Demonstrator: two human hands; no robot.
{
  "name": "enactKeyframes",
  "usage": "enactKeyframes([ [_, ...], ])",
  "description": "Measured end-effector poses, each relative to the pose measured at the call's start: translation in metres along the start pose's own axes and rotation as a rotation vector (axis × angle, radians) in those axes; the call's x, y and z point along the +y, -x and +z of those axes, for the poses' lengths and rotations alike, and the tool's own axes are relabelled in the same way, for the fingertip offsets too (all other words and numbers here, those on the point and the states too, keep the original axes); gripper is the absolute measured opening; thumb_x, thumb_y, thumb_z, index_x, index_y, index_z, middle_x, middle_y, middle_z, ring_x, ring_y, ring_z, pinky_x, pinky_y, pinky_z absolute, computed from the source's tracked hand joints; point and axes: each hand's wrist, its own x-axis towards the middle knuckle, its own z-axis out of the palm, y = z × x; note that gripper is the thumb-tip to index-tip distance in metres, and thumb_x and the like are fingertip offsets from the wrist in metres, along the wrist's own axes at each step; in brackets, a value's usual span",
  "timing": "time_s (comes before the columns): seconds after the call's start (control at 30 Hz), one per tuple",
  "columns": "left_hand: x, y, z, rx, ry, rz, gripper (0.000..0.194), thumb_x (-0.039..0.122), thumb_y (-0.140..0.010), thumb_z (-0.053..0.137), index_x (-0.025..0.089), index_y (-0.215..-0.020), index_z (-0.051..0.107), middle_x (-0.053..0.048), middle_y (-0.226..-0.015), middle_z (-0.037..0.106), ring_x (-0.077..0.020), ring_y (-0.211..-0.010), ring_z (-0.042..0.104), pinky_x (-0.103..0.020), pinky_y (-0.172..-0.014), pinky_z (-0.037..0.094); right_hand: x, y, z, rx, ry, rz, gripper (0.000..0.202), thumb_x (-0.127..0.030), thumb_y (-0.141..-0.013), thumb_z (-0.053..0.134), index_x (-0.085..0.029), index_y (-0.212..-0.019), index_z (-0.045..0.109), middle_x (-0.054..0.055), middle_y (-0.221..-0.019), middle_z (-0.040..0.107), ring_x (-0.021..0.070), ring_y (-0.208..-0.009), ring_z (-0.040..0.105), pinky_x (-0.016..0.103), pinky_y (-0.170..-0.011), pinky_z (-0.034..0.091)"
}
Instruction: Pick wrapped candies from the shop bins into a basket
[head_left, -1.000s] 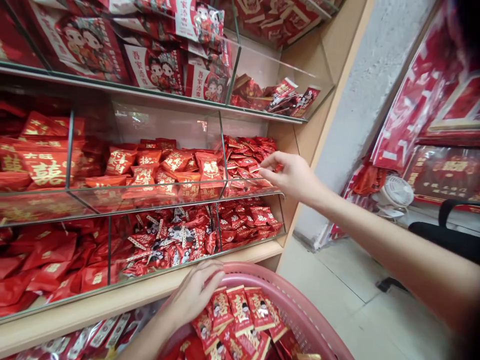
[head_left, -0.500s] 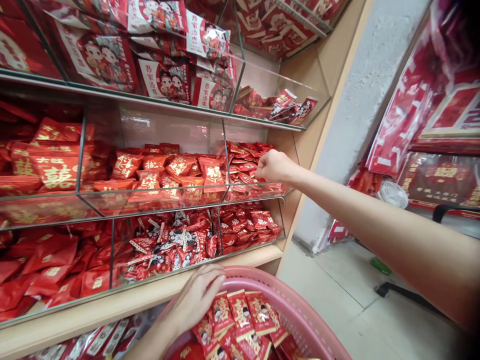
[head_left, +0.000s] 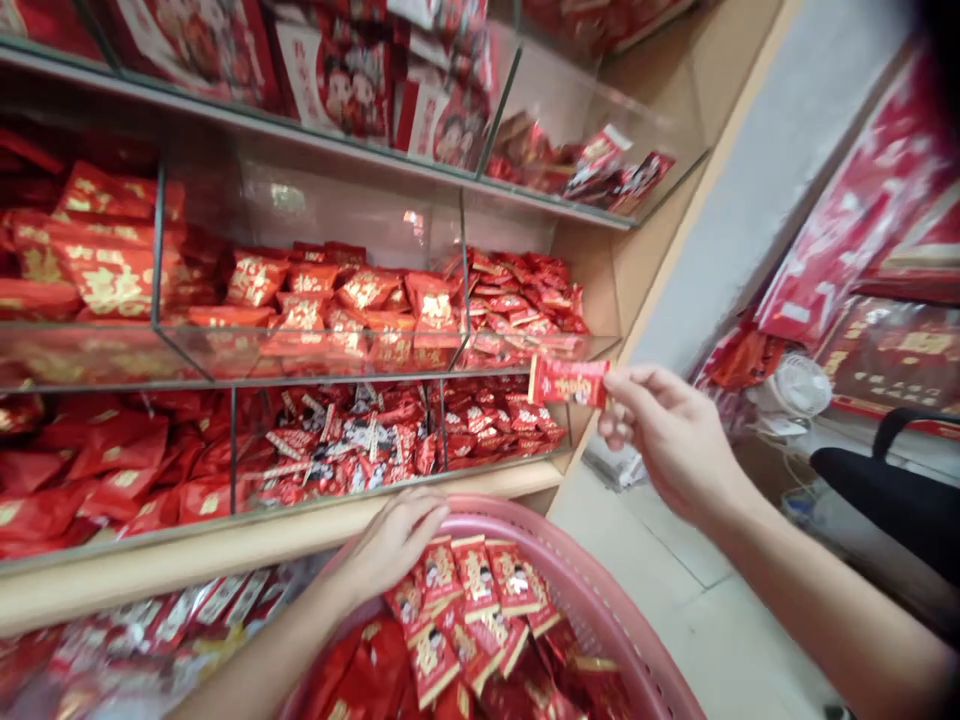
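Note:
Between the thumb and fingers of my right hand (head_left: 667, 430) is a small red candy packet (head_left: 571, 383) with gold ends and pale lettering. It is held up in front of the shelves, above the basket's far side. My left hand (head_left: 401, 535) grips the rim of a pink plastic basket (head_left: 626, 615), its fingers closed over the edge. Inside the basket lie several red-and-gold packets (head_left: 474, 580) with printed figures, beside larger plain red bags (head_left: 360, 665). A bin of small red packets (head_left: 525, 295) is behind the held packet, on the middle shelf.
Glass-divided shelves hold red bags (head_left: 112, 260), gold-printed packets (head_left: 304, 310) and red, black and white sweets (head_left: 367, 435). A wooden ledge (head_left: 187, 545) runs along the front below. Right of the shelves are a grey wall, a white fan (head_left: 799, 388) and a black chair part (head_left: 877, 490).
My right hand has come out of the middle-shelf bin, toward me and down, with a red candy packet in it. My left hand stays on the basket rim. The view has shifted slightly.

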Motion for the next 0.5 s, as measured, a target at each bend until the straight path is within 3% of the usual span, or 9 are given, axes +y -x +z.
enactKeyframes([
  [0.13, 0.001, -0.002, 0.0, 0.0, 0.027, 0.019, 0.032, 0.033, -0.094, 0.037, 0.019, -0.098, 0.065, -0.004, -0.106, 0.064, -0.0162, -0.1, 0.056, -0.029, -0.094, 0.041, 0.051, 0.067, 0.005, -0.16, -0.076, 0.444, 0.026, -0.041, -0.077, 0.066, -0.018, -0.073, 0.055, -0.006, -0.049, 0.048, 0.0064, -0.044, 0.038, 0.017, -0.043, 0.03],
  [0.23, 0.0, -0.002, 0.0, 0.001, 0.05, 0.009, 0.034, 0.034, -0.094, 0.035, 0.018, -0.1, 0.065, -0.005, -0.106, 0.064, -0.0161, -0.099, 0.057, -0.029, -0.093, 0.041, 0.076, 0.093, 0.013, -0.183, -0.169, 0.665, 0.029, -0.041, -0.076, 0.067, -0.018, -0.068, 0.051, -0.008, -0.048, 0.042, 0.0057, -0.044, 0.031, 0.017, -0.042, 0.024],
  [0.33, -0.001, -0.001, 0.0, 0.005, 0.074, 0.001, 0.035, 0.035, -0.094, 0.036, 0.018, -0.1, 0.066, -0.005, -0.105, 0.065, -0.016, -0.098, 0.058, -0.03, -0.092, 0.042, 0.088, 0.103, 0.02, -0.192, -0.207, 0.742, 0.028, -0.041, -0.076, 0.066, -0.018, -0.07, 0.052, -0.008, -0.046, 0.043, 0.0056, -0.042, 0.027, 0.017, -0.042, 0.022],
  [0.5, -0.002, -0.002, 0.0, -0.031, 0.155, -0.005, 0.037, 0.037, -0.092, 0.04, 0.017, -0.083, 0.07, -0.004, -0.102, 0.066, -0.015, -0.096, 0.058, -0.027, -0.089, 0.042, 0.091, 0.111, 0.029, -0.204, -0.226, 0.769, 0.024, -0.035, -0.073, 0.07, -0.018, -0.069, 0.054, -0.003, -0.055, 0.058, 0.0064, -0.046, 0.042, 0.017, -0.048, 0.034],
])
